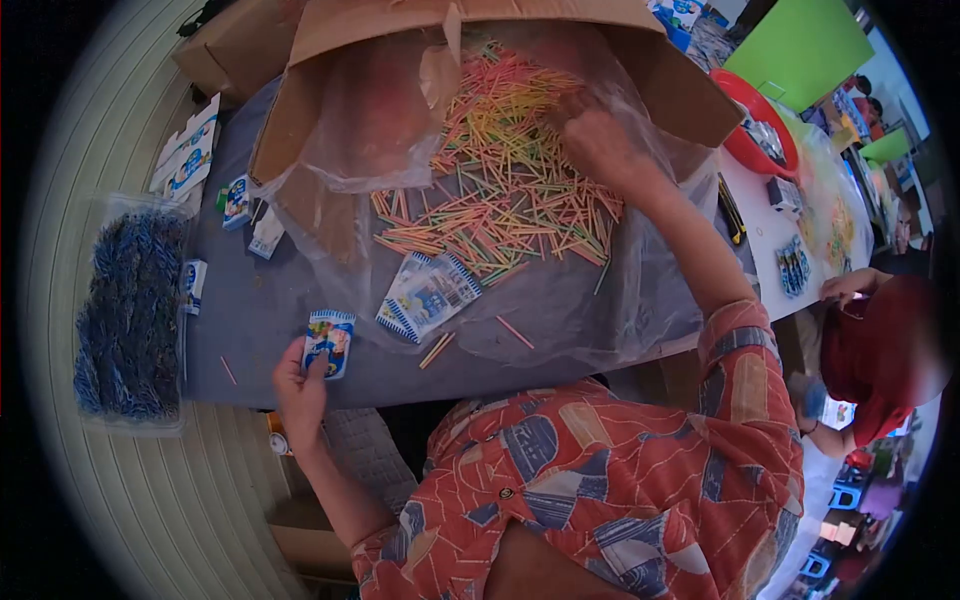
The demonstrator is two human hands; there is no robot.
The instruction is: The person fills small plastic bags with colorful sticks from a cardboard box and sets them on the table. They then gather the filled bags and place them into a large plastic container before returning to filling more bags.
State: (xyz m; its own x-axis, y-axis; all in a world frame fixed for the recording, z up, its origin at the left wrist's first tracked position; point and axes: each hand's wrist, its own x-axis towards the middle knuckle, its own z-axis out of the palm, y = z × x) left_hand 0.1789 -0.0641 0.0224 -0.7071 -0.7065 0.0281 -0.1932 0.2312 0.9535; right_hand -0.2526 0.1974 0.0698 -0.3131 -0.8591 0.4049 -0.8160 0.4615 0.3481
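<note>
Packet (328, 343) is resting in your left hand (300, 385), the thumb pressing its lower part and the fingers closing around its edge, apparently to keep it upright and steady. Your right hand (597, 140) is reaching into the sticks (520, 190); its fingers are curling downward, but how far they are closing, or whether they are gripping any sticks, cannot be told. Beyond those fingers, the box (690, 90) is lying open, its liner (640, 290) spreading around the sticks, probably containing them. Right of your left fingers, overlapping packets (432, 295) are lying flat, seemingly for easy reach.
</note>
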